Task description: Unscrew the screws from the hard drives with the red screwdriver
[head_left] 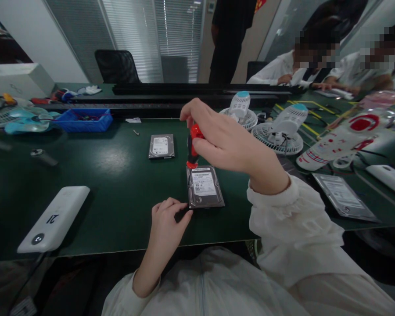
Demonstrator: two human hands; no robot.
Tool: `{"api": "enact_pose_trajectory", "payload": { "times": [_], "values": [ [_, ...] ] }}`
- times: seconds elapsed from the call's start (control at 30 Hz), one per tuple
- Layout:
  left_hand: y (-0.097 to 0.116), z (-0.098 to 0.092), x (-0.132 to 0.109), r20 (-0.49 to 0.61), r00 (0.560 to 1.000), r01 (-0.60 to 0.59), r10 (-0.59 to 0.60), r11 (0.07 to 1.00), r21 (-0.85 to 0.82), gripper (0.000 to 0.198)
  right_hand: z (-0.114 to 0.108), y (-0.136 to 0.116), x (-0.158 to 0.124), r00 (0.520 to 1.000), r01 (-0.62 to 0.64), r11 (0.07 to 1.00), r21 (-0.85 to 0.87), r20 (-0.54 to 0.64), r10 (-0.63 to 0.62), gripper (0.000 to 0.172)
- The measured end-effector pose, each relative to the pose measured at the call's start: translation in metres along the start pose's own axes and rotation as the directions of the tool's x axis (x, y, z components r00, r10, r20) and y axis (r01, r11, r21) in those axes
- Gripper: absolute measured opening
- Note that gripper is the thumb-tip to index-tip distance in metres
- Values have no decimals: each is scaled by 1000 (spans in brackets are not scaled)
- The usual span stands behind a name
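A hard drive [206,193] with a white label lies flat on the green table in front of me. Wrapped around a red and black screwdriver [192,149] is my right hand [222,136], above the drive's far left part. The screwdriver stands nearly upright, its shaft pointing down at the drive's left side. At the near left corner of the drive, my left hand [167,224] has its thumb and fingers closed on the edge. A second hard drive [161,146] lies farther back, to the left of the screwdriver.
A white power bank [55,219] lies at left, near a blue tray [84,120] of small parts. A small screw [136,132] lies beyond. Right are white fans [278,131], a bottle [342,131] and another hard drive [344,197]. People sit across the table.
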State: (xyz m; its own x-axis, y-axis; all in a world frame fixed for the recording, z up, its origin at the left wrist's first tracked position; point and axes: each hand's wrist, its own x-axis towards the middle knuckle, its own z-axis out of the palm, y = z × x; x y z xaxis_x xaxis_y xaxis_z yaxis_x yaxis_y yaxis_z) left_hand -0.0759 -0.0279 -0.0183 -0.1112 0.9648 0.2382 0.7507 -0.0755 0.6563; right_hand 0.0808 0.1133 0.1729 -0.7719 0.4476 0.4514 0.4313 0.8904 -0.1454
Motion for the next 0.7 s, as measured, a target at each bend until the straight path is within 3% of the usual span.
{"api": "enact_pose_trajectory", "payload": {
  "times": [0.1, 0.17, 0.33, 0.43, 0.57, 0.7],
  "values": [
    [0, 0, 0, 0, 1000, 5, -5, 1000, 3, 10, 1, 2, -1, 994, 111, 990, 91, -7, -110, 26],
    [1, 0, 0, 3, 1000, 6, -6, 1000, 8, 9, 2, 1, 1, 994, 110, 992, 65, -27, -109, 21],
    [1, -1, 1, 10, 1000, -4, 3, 1000, 12, 10, 4, -6, 6, 998, -62, 984, -166, -42, 56, 37],
    [1, -1, 1, 9, 1000, -8, 8, 1000, 6, 9, 3, -6, 5, 994, -104, 974, -201, -43, 97, 43],
    [0, 0, 1, -4, 1000, -13, 13, 1000, 8, 9, -2, 2, 1, 1000, 13, 998, -59, 15, -12, 23],
    [-1, -1, 0, -3, 1000, -15, 15, 1000, 12, 9, -4, 8, 1, 989, 119, 986, 114, 79, -128, 28]
  ]
}}
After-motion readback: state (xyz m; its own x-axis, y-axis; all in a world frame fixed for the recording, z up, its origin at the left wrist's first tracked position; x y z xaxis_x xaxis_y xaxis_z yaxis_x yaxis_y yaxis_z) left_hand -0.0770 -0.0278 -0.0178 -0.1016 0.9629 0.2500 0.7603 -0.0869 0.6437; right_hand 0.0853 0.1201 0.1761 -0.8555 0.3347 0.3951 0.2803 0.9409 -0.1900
